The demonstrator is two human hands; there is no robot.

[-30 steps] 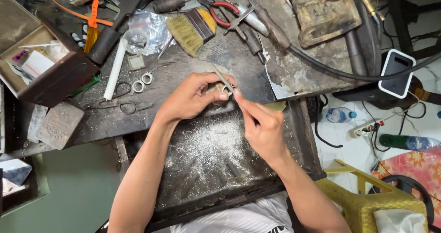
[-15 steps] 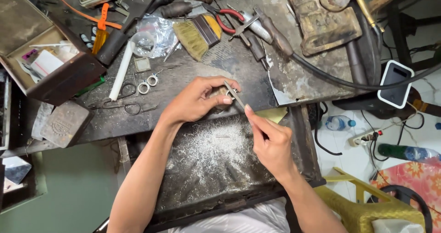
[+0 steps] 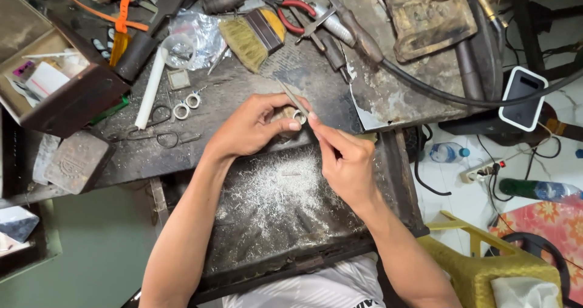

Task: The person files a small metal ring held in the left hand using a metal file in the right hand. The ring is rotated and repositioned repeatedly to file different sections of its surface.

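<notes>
Frame centre: left hand fingers clamped on small silver ring, right hand fingers pinched on thin file touching it, above dusty tray, worktop behind.

Both bare forearms rise from the lower edge of the view and converge toward the middle. Left hand: palm down, wrist straight, fingers curled inward, thumb and forefinger pinched together at the tips. Right hand: wrist bent slightly inward, back of hand up, thumb and forefinger extended and pressed together, remaining fingers folded under. Fingertips of the two hands meet, touching or just beside each other. Elbows lie out of view.
</notes>
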